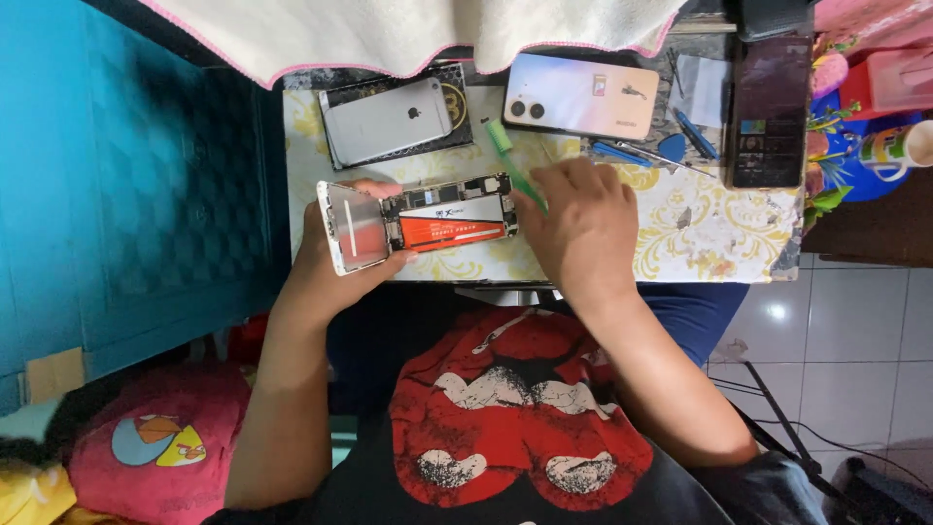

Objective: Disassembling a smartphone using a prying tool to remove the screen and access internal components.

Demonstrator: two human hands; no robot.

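The left hand grips an opened phone by its end, fingers curled over the far edge and thumb on the near edge, holding it just above the near side of the table; the phone's insides face up, a red and white battery in the middle and an empty pale stretch of frame toward the left hand; the right hand is closed round a green tool, whose handle sticks up past the knuckles while its working end sits at the phone's right end, hidden under the fingers; the table wears a white cloth with yellow flowers; at its far side lies a silver phone face down on a dark box, and just beside that a pale pink phone, also face down; to the right sit blue tools and a dark phone with its screen up; a white towel hangs over the far edge; a mug stands well apart at the right.
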